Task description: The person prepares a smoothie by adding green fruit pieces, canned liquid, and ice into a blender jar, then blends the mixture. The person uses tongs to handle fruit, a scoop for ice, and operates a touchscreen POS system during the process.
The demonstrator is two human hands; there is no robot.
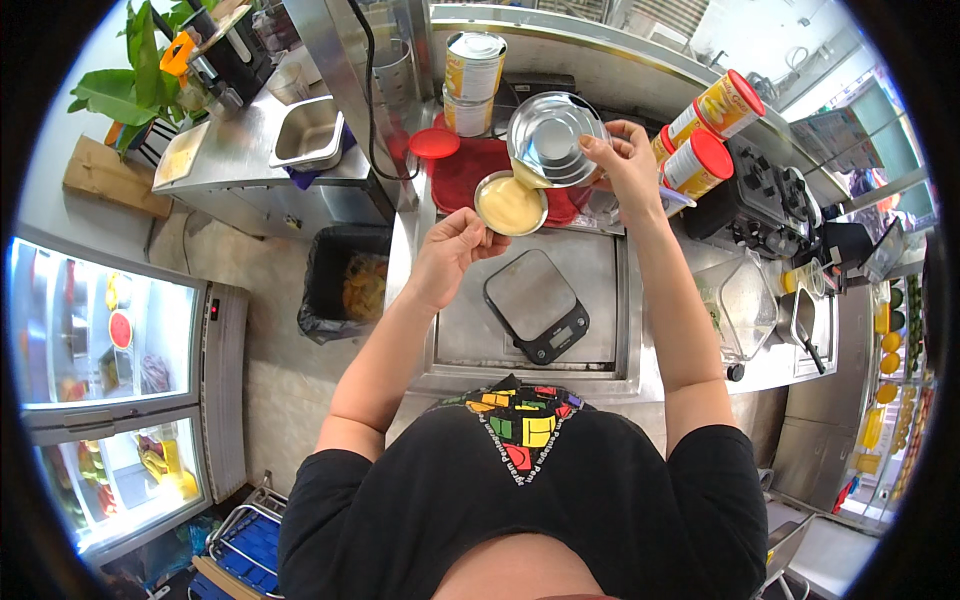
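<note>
My left hand (452,250) grips a small round metal cup (512,235) by its side. Thick pale-yellow cream (510,205) nearly fills it. Above and to the right, my right hand (632,165) holds a large tin can (555,140) tilted over, its shiny metal end facing up. Cream runs from the can's lower edge into the cup. Both are raised over the counter, beyond a black digital kitchen scale (535,300) with a bare metal plate. A red plastic lid (434,143) lies behind the cup, beside a red mat (470,180).
Stacked yellow-labelled cans (473,85) stand at the back. More red-lidded cans (697,165) stand right, near a black stove (750,200). A clear plastic bin (740,300) sits on the right counter. Left are a lined trash bin (340,290), a steel pan (308,135) and a glass-door fridge (110,330).
</note>
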